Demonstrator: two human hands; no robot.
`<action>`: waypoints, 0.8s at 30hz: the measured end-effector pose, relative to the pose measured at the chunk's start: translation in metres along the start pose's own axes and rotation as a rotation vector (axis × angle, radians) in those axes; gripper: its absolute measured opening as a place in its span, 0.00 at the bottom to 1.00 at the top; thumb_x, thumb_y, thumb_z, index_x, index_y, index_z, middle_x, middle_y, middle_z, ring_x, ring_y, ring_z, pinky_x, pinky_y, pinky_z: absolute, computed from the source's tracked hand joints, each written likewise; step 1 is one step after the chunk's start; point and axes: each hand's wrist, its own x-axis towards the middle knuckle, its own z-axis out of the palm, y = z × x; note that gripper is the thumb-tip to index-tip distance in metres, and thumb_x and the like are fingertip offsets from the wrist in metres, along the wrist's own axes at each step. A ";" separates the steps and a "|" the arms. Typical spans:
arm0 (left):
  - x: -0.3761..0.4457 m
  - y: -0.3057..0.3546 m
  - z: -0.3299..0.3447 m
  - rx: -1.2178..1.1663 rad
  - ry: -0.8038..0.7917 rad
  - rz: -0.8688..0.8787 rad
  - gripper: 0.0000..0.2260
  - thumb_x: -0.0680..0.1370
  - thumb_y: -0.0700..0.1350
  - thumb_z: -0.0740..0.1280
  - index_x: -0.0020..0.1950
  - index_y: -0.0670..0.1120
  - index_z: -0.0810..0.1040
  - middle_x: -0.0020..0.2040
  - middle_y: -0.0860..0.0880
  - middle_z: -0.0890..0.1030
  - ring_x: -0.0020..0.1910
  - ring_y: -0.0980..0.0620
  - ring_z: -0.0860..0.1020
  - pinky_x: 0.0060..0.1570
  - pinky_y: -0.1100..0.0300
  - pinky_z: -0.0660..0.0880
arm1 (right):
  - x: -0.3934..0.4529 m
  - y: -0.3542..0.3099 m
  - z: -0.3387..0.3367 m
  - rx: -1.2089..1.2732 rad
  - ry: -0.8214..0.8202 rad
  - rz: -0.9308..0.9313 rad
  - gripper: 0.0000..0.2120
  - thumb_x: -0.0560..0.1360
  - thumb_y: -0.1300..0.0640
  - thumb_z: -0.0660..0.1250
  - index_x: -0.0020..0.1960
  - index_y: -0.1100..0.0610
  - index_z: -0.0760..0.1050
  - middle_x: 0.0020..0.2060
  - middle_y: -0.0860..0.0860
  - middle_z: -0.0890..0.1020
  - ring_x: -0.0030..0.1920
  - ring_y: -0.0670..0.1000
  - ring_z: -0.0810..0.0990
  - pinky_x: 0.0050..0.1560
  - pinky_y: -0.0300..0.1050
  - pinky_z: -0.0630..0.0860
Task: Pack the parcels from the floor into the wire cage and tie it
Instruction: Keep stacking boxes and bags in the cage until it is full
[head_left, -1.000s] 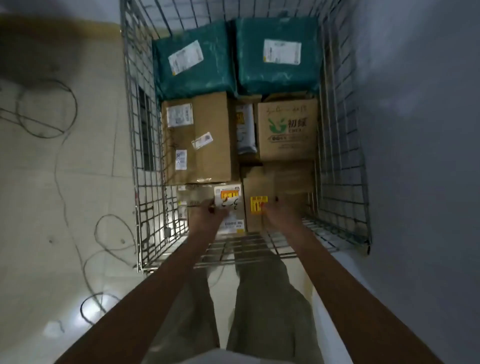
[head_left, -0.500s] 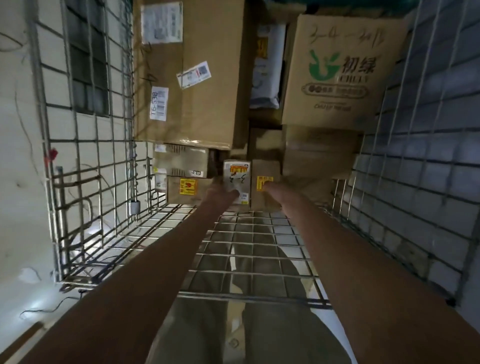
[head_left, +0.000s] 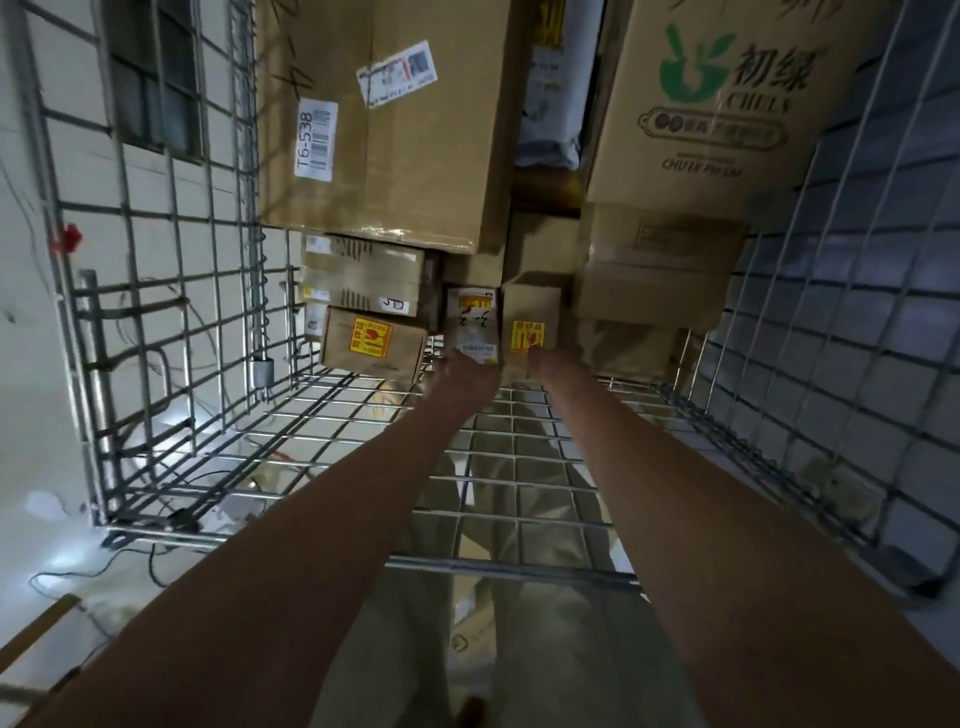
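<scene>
Head view, both arms outstretched, hands (head_left: 511, 364) clamped on small box (head_left: 530, 325), wire cage (head_left: 156, 322).

Open wire cage (head_left: 171, 291) top, reached into from above by both arms. Bare mesh floor (head_left: 519, 452) along the near side, free between the left wall and right wall (head_left: 831, 338). Blocked beyond by stacked parcels: large cardboard box (head_left: 384, 156) upper left, green-logo carton (head_left: 727, 114) upper right, grey mailer (head_left: 550, 104) wedged in the narrow slot between them. Lower down, small box with yellow sticker (head_left: 371, 351) at left, white-labelled parcel (head_left: 472, 325) and small brown box (head_left: 531, 322) side by side, left hand (head_left: 465, 376) and right hand (head_left: 550, 364) against their near faces.
</scene>
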 end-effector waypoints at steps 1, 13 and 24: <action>-0.026 0.006 -0.009 0.106 0.002 0.057 0.35 0.75 0.67 0.63 0.75 0.47 0.67 0.72 0.40 0.73 0.69 0.36 0.74 0.69 0.42 0.72 | -0.005 -0.002 0.001 -0.047 0.049 -0.017 0.22 0.82 0.53 0.61 0.73 0.61 0.68 0.70 0.61 0.74 0.68 0.62 0.74 0.70 0.55 0.71; -0.044 -0.012 -0.024 0.798 -0.046 0.329 0.30 0.79 0.63 0.50 0.81 0.56 0.62 0.81 0.46 0.64 0.81 0.42 0.58 0.79 0.43 0.56 | -0.017 0.003 0.018 -0.508 -0.049 -0.105 0.30 0.73 0.34 0.62 0.66 0.53 0.78 0.64 0.57 0.80 0.60 0.60 0.79 0.64 0.57 0.76; -0.220 0.031 -0.101 0.919 0.133 1.032 0.23 0.83 0.54 0.53 0.71 0.43 0.73 0.67 0.39 0.76 0.67 0.36 0.74 0.63 0.46 0.72 | -0.219 0.052 0.014 -0.195 0.927 -0.584 0.23 0.79 0.51 0.51 0.65 0.61 0.75 0.64 0.61 0.77 0.66 0.63 0.75 0.65 0.55 0.71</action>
